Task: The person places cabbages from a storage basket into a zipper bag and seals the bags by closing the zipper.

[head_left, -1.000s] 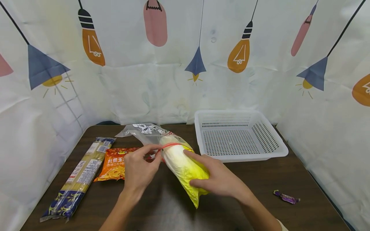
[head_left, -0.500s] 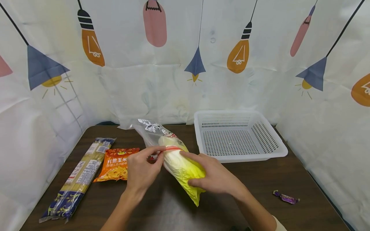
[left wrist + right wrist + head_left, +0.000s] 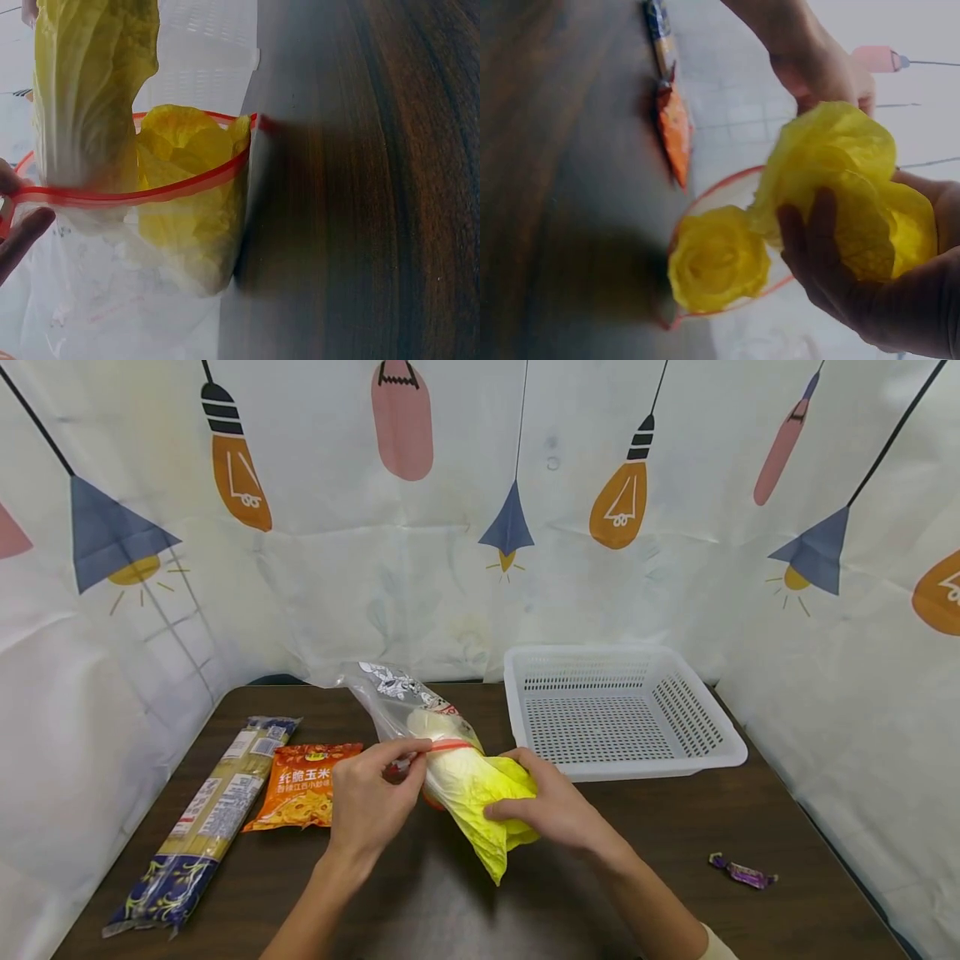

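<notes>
A yellow-white napa cabbage point(image 3: 472, 785) sticks halfway out of a clear zip bag point(image 3: 393, 697) with a red rim point(image 3: 450, 745) over the middle of the dark table. My left hand point(image 3: 371, 802) pinches the bag's red rim on its left side. My right hand point(image 3: 555, 810) grips the leafy end of the cabbage point(image 3: 855, 180). In the left wrist view the red rim point(image 3: 142, 196) circles the cabbage point(image 3: 97, 90), with a fingertip of my left hand point(image 3: 22, 232) at the rim. The right wrist view shows the bag's red mouth point(image 3: 727, 247) around yellow leaves.
A white slotted basket point(image 3: 622, 760) stands at the back right of the wooden table point(image 3: 675, 827). An orange snack packet point(image 3: 300, 785) and a long noodle pack point(image 3: 206, 818) lie to the left. A purple wrapped candy point(image 3: 742, 872) lies at the right. Patterned cloth walls surround the table.
The cabbage and bag have risen and tilted more upright. My right hand has slid up the cabbage's leafy end. My left hand keeps its pinch on the red rim.
</notes>
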`<state>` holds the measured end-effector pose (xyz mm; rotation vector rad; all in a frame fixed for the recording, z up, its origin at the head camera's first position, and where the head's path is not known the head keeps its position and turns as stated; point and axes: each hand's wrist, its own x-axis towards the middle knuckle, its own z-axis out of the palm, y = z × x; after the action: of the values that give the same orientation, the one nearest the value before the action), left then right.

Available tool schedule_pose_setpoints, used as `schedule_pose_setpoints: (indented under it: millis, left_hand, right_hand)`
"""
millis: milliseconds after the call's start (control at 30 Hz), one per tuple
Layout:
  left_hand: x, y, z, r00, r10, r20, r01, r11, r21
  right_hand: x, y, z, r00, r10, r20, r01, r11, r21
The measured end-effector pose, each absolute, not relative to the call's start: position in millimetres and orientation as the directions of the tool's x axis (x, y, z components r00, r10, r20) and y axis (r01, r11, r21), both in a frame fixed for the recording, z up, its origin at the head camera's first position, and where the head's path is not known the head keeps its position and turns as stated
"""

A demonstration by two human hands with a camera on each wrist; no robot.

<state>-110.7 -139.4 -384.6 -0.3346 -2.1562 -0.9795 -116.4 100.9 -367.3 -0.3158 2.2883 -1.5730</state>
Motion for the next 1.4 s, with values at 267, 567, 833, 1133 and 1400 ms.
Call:
schedule_pose_setpoints:
  millis: [267,567,833,1133,1400]
  left_hand:
    - [-109.6,-138.9,-383.6,-0.717,-0.05,0.695,0.475,0.694,0.54]
    - [-111.6,-140.8,-385.2,-0.673,-0.016,0.739,0.533,0.683,0.5]
    - [-112.1,-140.6,-385.3,-0.671,0.01,0.741,0.547,0.681,0.486]
    - [-111.8,-141.6,-385.1,-0.688,-0.012,0.726,0.532,0.673,0.515]
    - [-112.0,-142.3,-383.1,-0.696,-0.036,0.717,0.513,0.673,0.532]
  right_hand:
    - [-112.4,88.4,-382.6,-0.905,-0.364,-0.219,0.221,0.035,-0.975]
    - [-104.8,76.5,-390.7,-0.978,-0.192,0.08,-0.154,0.407,-0.9]
    - [-104.6,70.7,-390.3,-0.935,-0.186,0.302,-0.354,0.557,-0.751]
    - [-111.5,69.2,-394.7,-0.962,-0.121,0.244,-0.27,0.535,-0.8]
    - [-112.7,69.6,-402.2,-0.895,-0.169,0.413,-0.434,0.548,-0.715]
